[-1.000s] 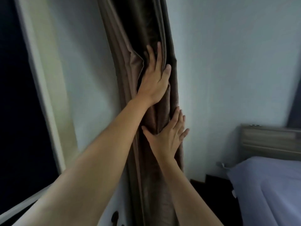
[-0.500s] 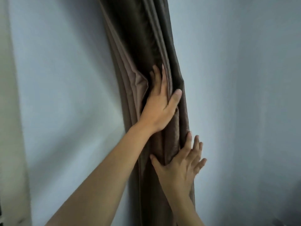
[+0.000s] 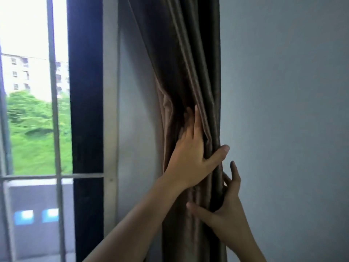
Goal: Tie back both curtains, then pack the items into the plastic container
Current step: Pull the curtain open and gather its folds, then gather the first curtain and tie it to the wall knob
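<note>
Right of the window (image 3: 34, 110), the curtain (image 3: 188, 53) hangs bunched. My left hand (image 3: 190, 154) clamps the bundle, thumb hooked round it; my right hand (image 3: 226, 210) pinches the edge away from the window. Fabric looks soft, slick, heavyish: hold the whole gathered waist.

brown curtain (image 3: 190, 76) bunched in vertical folds, hanging against wall.

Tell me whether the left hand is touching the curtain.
Touching. The head view shows the left hand with fingers tucked into folds of the curtain and its thumb hooked round the gathered bundle's right edge.
</note>
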